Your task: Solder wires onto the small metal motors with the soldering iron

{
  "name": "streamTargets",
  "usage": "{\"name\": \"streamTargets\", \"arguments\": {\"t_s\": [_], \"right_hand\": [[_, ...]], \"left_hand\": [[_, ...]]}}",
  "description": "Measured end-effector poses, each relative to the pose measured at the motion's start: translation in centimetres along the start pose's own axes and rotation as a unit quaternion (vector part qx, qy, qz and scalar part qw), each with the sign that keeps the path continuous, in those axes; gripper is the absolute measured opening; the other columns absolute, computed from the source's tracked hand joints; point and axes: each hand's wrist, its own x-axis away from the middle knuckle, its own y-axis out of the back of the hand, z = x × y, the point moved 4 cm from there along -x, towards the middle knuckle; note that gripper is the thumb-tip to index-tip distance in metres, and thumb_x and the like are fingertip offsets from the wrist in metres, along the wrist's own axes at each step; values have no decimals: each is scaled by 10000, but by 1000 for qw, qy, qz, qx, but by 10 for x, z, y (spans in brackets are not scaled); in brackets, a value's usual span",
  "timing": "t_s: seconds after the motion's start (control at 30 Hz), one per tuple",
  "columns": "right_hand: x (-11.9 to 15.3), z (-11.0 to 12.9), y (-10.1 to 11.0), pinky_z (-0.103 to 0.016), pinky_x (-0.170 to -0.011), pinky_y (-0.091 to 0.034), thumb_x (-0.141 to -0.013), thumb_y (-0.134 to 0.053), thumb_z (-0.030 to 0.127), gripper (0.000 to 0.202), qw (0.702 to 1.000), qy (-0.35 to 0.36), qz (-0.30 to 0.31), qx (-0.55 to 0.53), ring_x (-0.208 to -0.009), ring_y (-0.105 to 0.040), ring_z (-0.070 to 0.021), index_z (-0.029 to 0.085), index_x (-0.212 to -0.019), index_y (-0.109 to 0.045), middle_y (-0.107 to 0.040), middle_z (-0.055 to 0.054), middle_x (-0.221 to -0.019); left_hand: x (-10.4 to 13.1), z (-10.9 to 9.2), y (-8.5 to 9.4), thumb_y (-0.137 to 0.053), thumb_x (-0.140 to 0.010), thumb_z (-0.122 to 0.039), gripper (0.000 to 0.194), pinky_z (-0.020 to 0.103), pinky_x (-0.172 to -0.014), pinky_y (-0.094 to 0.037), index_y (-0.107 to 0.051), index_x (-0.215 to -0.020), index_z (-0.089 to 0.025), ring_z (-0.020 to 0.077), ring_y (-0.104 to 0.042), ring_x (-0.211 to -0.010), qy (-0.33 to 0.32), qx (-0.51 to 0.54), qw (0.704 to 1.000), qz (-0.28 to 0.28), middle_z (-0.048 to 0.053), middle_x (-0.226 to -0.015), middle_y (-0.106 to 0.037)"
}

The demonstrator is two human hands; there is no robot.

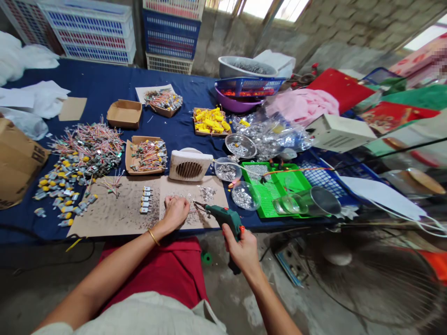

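Note:
My right hand (243, 247) is wrapped around the handle of a green soldering gun (225, 216). The gun's thin tip points left, close to the fingers of my left hand (175, 211). That left hand rests on the cardboard sheet (115, 218) with its fingers curled together; what they pinch is too small and hidden to name. Left of it stands a short column of small motors (145, 200). Thin wires (111, 184) lie farther left on the same cardboard. Behind my left hand sits a white fume fan with a slatted grille (190, 168).
Left are a heap of wired parts (92, 144) and loose yellow-capped motors (63, 195). A cardboard tray of wired parts (146, 156) stands behind. To the right are bowls of metal bits (245, 195) and a green tray (249, 204). A floor fan (373, 274) stands lower right.

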Motion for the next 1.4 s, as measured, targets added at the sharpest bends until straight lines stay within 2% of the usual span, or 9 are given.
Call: {"name": "streamTargets", "arguments": {"t_s": [0.37, 0.7, 0.8, 1.13, 1.4], "right_hand": [[-2, 5, 1, -230, -428, -387, -873, -514, 546, 453, 1000, 24, 1, 17, -452, -534, -153, 182, -616, -593, -539, -8, -438], [-7, 22, 3, -243, -516, -423, -882, -501, 538, 441, 992, 109, -17, 63, -511, -559, -158, 169, -675, -624, -588, -21, -527], [-7, 23, 3, -244, -500, -427, -875, -515, 541, 433, 994, 92, -10, 51, -499, -566, -164, 165, -707, -649, -588, -18, -512], [8, 3, 7, -236, -419, -408, -841, -548, 572, 452, 1000, -7, -16, -1, -441, -553, -163, 154, -735, -683, -590, -24, -472], [11, 7, 11, -234, -414, -395, -839, -538, 594, 483, 1000, -17, -22, -2, -427, -534, -156, 161, -669, -669, -565, -17, -436]], "left_hand": [[-1, 0, 0, -445, -913, -274, 277, 404, -916, -287, -691, -850, -162, 246, -599, -942, 6, -4, 1000, 1, 104, -878, -702], [0, 0, 0, -452, -906, -258, 259, 404, -917, -285, -689, -848, -171, 245, -593, -949, -1, 2, 1000, -4, 94, -862, -698], [0, -1, 1, -454, -909, -276, 264, 408, -920, -284, -690, -847, -175, 246, -592, -954, -2, 5, 1000, 1, 93, -858, -698], [1, -3, 3, -456, -905, -277, 264, 405, -921, -284, -692, -843, -177, 245, -597, -945, -3, 6, 1000, 4, 90, -859, -701], [1, -5, 6, -441, -903, -262, 277, 400, -914, -287, -698, -848, -177, 245, -600, -940, 4, -11, 1000, 11, 97, -867, -706]]}}
